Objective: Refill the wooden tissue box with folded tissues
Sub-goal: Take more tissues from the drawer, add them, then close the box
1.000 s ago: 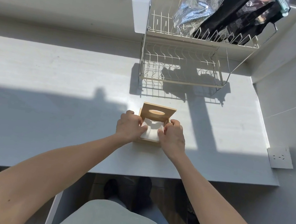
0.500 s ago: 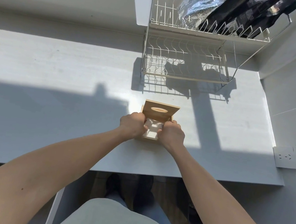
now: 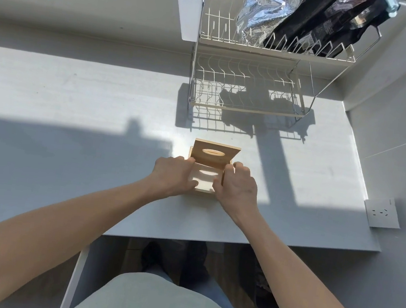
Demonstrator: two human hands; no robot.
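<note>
Tissues lie flat in the open box on the counter, straight between both hands, left hand and right hand equally near, fingers seemingly tucking the edges rather than clamped, lid upright behind; earlier the stack sat higher, less settled.

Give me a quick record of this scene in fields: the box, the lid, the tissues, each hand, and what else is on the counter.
box: wooden, open, on the counter near its front edge
lid: raised, tilted back, oval slot showing
tissues: white, inside the box
left hand: at the box's left side, fingers over the tissues
right hand: at the box's right side, fingers over the tissues
rack: two-tier wire, behind the box, bags on top tier
</note>
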